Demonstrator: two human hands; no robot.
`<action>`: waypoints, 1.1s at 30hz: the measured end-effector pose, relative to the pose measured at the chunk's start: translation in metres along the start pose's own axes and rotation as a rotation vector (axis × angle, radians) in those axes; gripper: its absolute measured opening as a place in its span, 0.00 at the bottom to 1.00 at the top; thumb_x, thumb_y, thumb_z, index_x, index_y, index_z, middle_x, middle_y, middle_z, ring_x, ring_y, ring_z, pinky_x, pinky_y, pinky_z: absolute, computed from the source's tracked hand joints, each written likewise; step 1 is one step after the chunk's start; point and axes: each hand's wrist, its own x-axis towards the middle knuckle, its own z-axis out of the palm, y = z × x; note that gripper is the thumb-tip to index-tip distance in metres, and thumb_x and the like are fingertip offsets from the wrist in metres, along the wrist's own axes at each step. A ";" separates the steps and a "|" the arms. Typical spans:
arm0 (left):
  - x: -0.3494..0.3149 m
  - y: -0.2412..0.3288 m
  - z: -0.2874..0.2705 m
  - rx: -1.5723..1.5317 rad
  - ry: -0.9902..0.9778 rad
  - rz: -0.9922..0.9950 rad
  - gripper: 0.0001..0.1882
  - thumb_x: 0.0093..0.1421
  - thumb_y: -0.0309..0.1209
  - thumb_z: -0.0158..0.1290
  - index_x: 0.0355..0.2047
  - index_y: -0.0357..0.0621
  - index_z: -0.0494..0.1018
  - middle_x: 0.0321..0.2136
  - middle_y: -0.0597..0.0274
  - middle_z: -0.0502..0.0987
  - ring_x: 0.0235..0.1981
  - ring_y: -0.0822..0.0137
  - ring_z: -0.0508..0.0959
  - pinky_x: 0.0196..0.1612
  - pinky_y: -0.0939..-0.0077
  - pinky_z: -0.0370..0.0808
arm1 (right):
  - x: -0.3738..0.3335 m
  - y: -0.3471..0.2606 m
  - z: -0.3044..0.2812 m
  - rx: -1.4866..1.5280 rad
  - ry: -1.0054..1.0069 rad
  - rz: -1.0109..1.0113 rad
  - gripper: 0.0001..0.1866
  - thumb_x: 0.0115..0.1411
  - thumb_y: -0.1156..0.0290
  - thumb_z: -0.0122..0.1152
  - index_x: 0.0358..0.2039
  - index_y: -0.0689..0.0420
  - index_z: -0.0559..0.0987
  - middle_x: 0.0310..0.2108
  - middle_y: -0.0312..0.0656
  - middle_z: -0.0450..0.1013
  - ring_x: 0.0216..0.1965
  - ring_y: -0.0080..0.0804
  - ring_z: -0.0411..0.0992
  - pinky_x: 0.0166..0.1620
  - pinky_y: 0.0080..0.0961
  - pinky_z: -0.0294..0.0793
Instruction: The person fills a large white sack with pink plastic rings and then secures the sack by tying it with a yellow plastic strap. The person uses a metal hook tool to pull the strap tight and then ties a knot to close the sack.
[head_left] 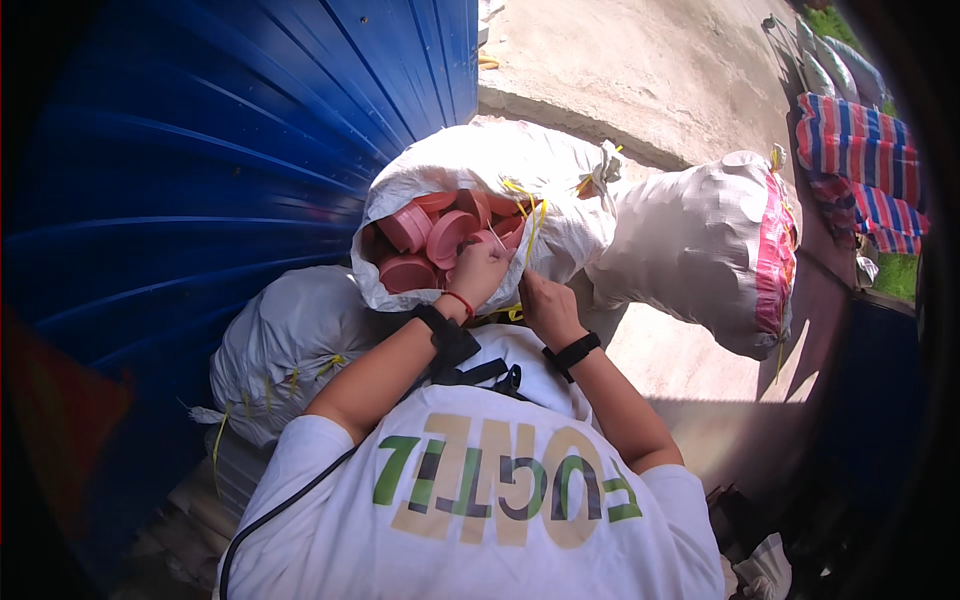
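Note:
An open white woven sack (560, 155) lies in front of me, its mouth facing me, full of pink round cup-like plastic pieces (452, 238). My left hand (482, 272) is at the right side of the mouth, fingers closed in a pinch; a thin pale sliver stands by the fingertips, and what they grip is too small to name. Close beside it, my right hand (550, 310) pinches the sack's edge from outside. Yellow strips (537, 225) hang at the mouth just above both hands.
A tied white sack (700, 250) lies to the right, another sack (285, 350) to the left. A blue corrugated metal wall (250, 130) rises at the left. Striped red, white and blue fabric (865, 160) is at the far right. A black cable (275, 512) runs along my left arm.

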 end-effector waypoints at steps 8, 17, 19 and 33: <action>0.014 0.002 0.000 -0.028 0.168 -0.064 0.10 0.53 0.29 0.52 0.25 0.30 0.74 0.17 0.53 0.76 0.20 0.70 0.77 0.25 0.76 0.72 | 0.018 0.011 -0.019 0.018 -0.235 -0.170 0.07 0.56 0.70 0.50 0.30 0.60 0.67 0.24 0.49 0.72 0.28 0.47 0.72 0.29 0.40 0.69; 0.009 0.011 -0.011 -0.122 0.215 -0.021 0.10 0.57 0.32 0.49 0.26 0.37 0.71 0.17 0.52 0.74 0.21 0.56 0.76 0.27 0.66 0.71 | 0.041 0.027 -0.020 0.014 -0.378 -0.228 0.07 0.57 0.70 0.51 0.33 0.60 0.69 0.23 0.48 0.72 0.29 0.47 0.71 0.32 0.40 0.69; 0.009 0.027 -0.031 -0.047 0.384 0.025 0.12 0.62 0.35 0.46 0.29 0.38 0.69 0.18 0.55 0.73 0.21 0.57 0.75 0.26 0.65 0.69 | 0.049 0.026 -0.036 -0.053 -0.389 -0.269 0.08 0.57 0.70 0.50 0.34 0.61 0.69 0.26 0.47 0.72 0.30 0.45 0.71 0.34 0.39 0.69; 0.025 0.123 -0.133 -0.270 0.443 0.148 0.16 0.65 0.40 0.43 0.33 0.39 0.69 0.24 0.65 0.72 0.25 0.78 0.71 0.30 0.83 0.68 | 0.114 -0.051 -0.069 0.958 -0.132 0.070 0.12 0.66 0.68 0.41 0.40 0.61 0.71 0.18 0.31 0.61 0.21 0.15 0.59 0.25 0.14 0.57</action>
